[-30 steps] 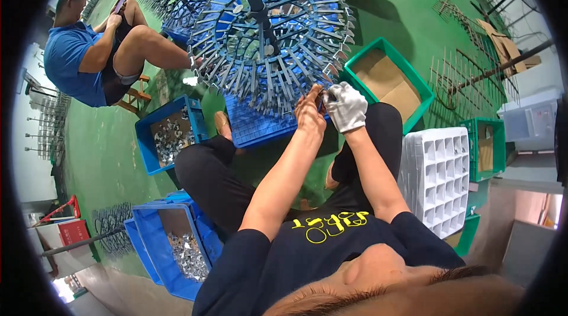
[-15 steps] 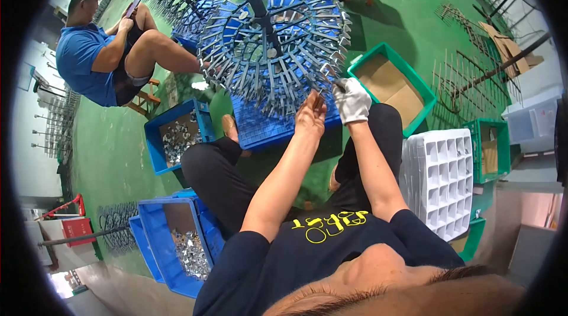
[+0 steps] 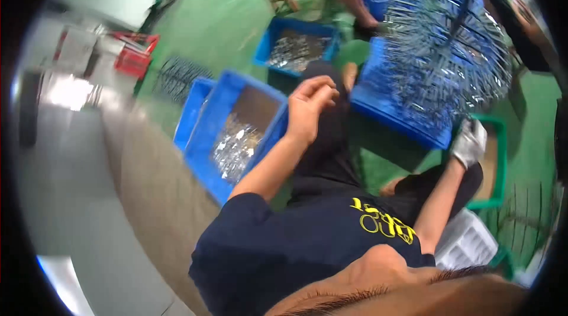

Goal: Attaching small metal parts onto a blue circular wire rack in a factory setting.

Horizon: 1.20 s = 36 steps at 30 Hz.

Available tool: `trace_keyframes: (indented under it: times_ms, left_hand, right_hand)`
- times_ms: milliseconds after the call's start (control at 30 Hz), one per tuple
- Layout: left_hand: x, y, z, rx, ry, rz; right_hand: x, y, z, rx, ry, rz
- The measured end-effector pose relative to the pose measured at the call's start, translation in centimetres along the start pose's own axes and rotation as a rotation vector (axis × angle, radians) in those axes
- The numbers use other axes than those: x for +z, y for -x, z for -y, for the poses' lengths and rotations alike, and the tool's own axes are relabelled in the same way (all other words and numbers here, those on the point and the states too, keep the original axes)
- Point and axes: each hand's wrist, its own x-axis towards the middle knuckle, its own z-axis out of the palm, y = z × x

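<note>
Left hand (image 3: pixel 312 109) is hovering near the blue bin (image 3: pixel 214 118), fingers curling; the gloved right (image 3: pixel 470 143) is lingering by the round rack (image 3: pixel 441 58). Can't tell if either's gripping anything. Rack's looking pretty loaded, but plenty of metal pieces (image 3: pixel 235 149) are sitting in that bin.

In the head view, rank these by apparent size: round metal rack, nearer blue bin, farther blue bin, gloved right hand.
1. Round metal rack
2. Nearer blue bin
3. Farther blue bin
4. Gloved right hand
Nearness to the camera may exaggerate the difference between the bins.
</note>
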Motion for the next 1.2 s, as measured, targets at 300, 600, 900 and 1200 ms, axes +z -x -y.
trace_keyframes:
  times_ms: [300,600,900,1200]
  left_hand:
    - [-32.1,1.4,2.2,0.143,-1.57,-0.3]
    - [-30.4,7.0,3.7,0.319,-2.057,0.242]
    - [-29.5,5.3,2.6,0.065,-1.641,0.037]
    - [-32.6,2.4,-0.8,-0.506,0.131,-0.309]
  right_hand:
    - [-2.7,4.3,7.6,-0.226,-0.381,0.011]
    - [-1.7,5.9,8.9,-0.308,-0.46,0.197]
    - [-0.6,6.3,9.4,-0.303,-0.53,0.274]
    - [0.8,6.3,7.6,-0.269,-0.497,0.248]
